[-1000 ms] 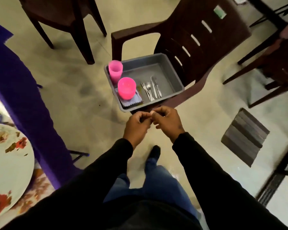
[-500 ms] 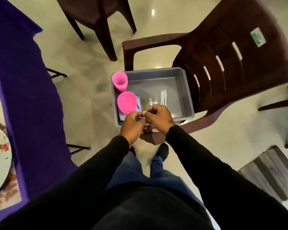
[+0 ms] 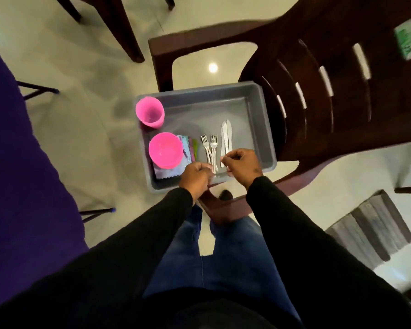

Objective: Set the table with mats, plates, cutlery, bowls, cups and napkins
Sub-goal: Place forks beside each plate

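A grey tub (image 3: 252,96) rests on the seat of a brown plastic chair (image 3: 342,96). Inside it stand a pink cup (image 3: 150,112) and a pink bowl (image 3: 165,149), the bowl sitting on a small stack of pastel napkins (image 3: 188,148). Two forks (image 3: 209,146) and two knives (image 3: 226,136) lie side by side in the tub. My left hand (image 3: 195,178) hovers with curled fingers at the fork handles' near ends. My right hand (image 3: 243,162) has curled fingers just over the knife handles' ends. Neither hand plainly grips anything.
The table's purple cloth (image 3: 17,162) runs along the left with thin metal legs below it. Another dark chair (image 3: 114,17) stands at the top. A grey striped mat (image 3: 370,229) lies on the pale floor at right. My legs stand close to the chair's front.
I have stepped closer to the tub. My hands, joined at the fingertips before, have parted and now sit over the cutlery handles; the table with its plate has left the view.
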`<action>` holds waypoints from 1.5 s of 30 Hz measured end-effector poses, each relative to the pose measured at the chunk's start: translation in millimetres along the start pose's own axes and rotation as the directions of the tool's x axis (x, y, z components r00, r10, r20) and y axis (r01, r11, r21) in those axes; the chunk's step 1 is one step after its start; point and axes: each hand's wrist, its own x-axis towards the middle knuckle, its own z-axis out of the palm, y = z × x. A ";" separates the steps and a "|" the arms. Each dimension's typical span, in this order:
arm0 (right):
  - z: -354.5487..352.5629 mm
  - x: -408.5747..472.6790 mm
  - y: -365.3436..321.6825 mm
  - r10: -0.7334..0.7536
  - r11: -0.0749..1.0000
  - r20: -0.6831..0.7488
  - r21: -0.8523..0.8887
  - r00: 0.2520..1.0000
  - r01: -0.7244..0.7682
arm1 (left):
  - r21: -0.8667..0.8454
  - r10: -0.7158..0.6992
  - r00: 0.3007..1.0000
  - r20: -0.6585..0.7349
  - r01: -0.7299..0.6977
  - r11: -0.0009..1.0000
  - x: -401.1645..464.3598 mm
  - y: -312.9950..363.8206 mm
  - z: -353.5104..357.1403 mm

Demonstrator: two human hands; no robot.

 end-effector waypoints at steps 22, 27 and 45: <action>98.2 181.5 59.5 0.209 0.848 -0.012 -0.496 0.978 -0.187 | -0.045 -0.166 0.948 -0.271 0.160 0.986 211.0 -29.8 48.2; 106.9 188.0 60.0 0.223 0.848 0.009 -0.494 0.975 -0.190 | -0.041 -0.172 0.947 -0.272 0.167 0.985 220.6 -31.2 48.2; 100.0 179.0 79.0 0.073 0.941 0.035 -0.334 0.997 -0.057 | -0.047 -0.139 0.958 -0.251 0.131 0.990 206.1 -38.4 51.4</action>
